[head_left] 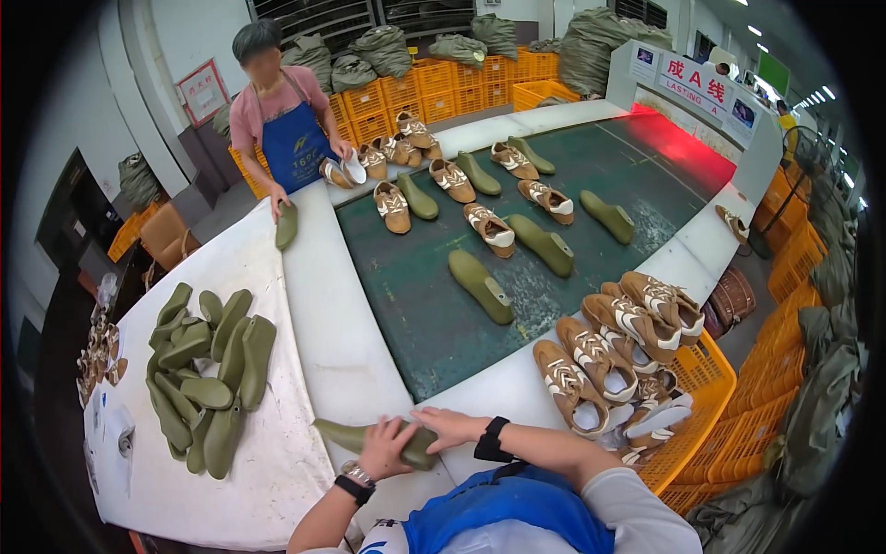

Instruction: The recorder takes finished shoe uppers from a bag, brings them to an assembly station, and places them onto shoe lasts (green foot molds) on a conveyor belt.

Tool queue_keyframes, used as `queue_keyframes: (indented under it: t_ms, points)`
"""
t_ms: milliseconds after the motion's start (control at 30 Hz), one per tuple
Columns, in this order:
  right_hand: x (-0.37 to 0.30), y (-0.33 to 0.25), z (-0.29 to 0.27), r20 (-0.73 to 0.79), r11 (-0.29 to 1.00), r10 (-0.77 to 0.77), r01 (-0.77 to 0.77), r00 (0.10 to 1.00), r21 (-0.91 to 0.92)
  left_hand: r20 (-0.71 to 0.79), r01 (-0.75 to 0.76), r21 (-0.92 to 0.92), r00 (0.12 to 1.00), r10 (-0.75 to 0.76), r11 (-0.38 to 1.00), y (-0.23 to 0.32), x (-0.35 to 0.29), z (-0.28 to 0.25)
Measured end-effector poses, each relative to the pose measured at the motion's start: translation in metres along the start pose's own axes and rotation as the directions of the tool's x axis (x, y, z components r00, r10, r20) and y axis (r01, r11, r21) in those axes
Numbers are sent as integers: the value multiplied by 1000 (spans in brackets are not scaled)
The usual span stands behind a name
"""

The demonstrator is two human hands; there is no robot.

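Handling a green shoe form (341,434) at the near white counter (355,365), clasped in left hand (383,450), with closure of right hand (450,428) hard to tell; seemingly mid-positioning, next calling for steady control.

Near, one olive-green foot-shaped last (341,436) sits between a heap of similar lasts (208,392) on the white-topped table (281,462) at left and brown-and-white sneakers (580,365) piled at the orange slatted plastic crate (712,379) at right, with the flat dark-green belt (397,305) lying farther off.
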State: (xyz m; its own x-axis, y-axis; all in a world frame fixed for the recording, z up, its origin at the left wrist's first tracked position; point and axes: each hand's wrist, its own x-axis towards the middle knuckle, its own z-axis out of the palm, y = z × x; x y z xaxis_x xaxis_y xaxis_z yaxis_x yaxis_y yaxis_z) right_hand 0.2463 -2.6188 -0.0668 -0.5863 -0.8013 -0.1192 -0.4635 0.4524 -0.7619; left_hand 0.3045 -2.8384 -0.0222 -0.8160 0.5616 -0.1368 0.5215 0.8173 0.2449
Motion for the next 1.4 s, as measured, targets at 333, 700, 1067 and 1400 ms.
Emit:
queue_keyframes:
  t_ms: [333, 700, 1067, 1400]
  points:
    - [20, -36, 34, -4, 973, 229, -229, 973, -26, -170, 379, -58, 908, -383, 924, -49, -19, -20]
    - [27, -6, -106, -481, 769, 620, -602, 620, 214, -423, 176, -511, 801, -424, 841, -1, 44, -5]
    - [115, 50, -75, -237, 865, 413, -460, 879, -198, -407, 164, -523, 815, -414, 836, 11, 25, 5]
    - [-117, 29, -109, -735, 880, 216, -454, 643, -138, -348, -63, -513, 927, -141, 856, 67, 71, 5]
